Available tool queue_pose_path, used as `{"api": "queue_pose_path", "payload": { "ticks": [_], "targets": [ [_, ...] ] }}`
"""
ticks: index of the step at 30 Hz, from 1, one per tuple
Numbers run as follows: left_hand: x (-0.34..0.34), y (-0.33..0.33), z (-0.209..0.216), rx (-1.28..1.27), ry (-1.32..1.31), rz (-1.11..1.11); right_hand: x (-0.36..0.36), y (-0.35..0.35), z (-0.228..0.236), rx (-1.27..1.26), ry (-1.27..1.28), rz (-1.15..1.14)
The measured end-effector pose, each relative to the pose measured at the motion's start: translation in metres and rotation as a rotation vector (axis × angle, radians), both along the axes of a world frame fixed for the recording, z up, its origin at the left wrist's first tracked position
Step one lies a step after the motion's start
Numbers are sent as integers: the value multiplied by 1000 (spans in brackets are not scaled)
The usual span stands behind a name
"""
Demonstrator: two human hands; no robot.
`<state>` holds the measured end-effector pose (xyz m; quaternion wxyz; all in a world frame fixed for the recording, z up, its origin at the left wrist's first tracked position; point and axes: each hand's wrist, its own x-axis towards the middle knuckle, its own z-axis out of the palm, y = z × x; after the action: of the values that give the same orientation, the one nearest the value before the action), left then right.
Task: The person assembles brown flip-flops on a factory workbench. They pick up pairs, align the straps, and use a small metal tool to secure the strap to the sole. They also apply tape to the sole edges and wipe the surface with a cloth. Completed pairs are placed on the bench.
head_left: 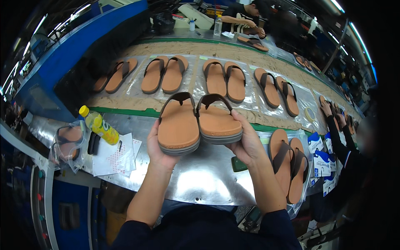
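A pair of tan flip-flops with dark brown straps is held up side by side over the metal table (pixel 200 183), heels toward me. My left hand (pixel 160 150) is closed around the outer edge and underside of the left flip-flop (pixel 179 125). The right flip-flop (pixel 218 121) is gripped by my right hand (pixel 246 139), thumb along its side and fingers underneath. It is tilted so that its grey layered sole edge shows. Below my right wrist lies a small dark green object (pixel 239 164), partly hidden by the forearm.
Several flip-flop pairs lie on plastic bags along the brown belt (pixel 225 49). Another pair (pixel 287 166) rests at right beside white-and-blue cards (pixel 321 162). At left are a yellow bottle (pixel 100 127), papers (pixel 116 158) and bagged flip-flops (pixel 68 143). Co-workers are at the far side and right.
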<state>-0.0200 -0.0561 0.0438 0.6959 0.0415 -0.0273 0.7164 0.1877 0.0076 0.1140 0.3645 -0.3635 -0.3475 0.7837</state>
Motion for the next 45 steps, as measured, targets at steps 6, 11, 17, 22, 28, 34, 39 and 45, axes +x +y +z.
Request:
{"api": "queue_pose_path", "payload": {
  "ticks": [6, 11, 17, 22, 28, 34, 39, 45],
  "targets": [
    [1, -2, 10, 102, -104, -25, -7, 1, 1, 60, 35, 25],
    [12, 16, -24, 322, -115, 32, -8, -10, -29, 319, 136, 30],
    [23, 12, -32, 226, 185, 109, 4, -26, -53, 1492, -700, -372],
    [60, 24, -24, 387, 813, 278, 2, -24, -46, 871, -143, -254],
    [170, 39, 42, 827, 2130, 771, 72, 8, -21, 332, 319, -334],
    [190, 8, 7, 1144, 1597, 310, 147, 53, 0, 371, 415, -347],
    [152, 42, -54, 491, 1802, 420, 213, 81, 13, 460, 354, -447],
    [106, 69, -112, -290, 1719, 475, 295, 143, 12, 616, 135, -617]
  ]
}}
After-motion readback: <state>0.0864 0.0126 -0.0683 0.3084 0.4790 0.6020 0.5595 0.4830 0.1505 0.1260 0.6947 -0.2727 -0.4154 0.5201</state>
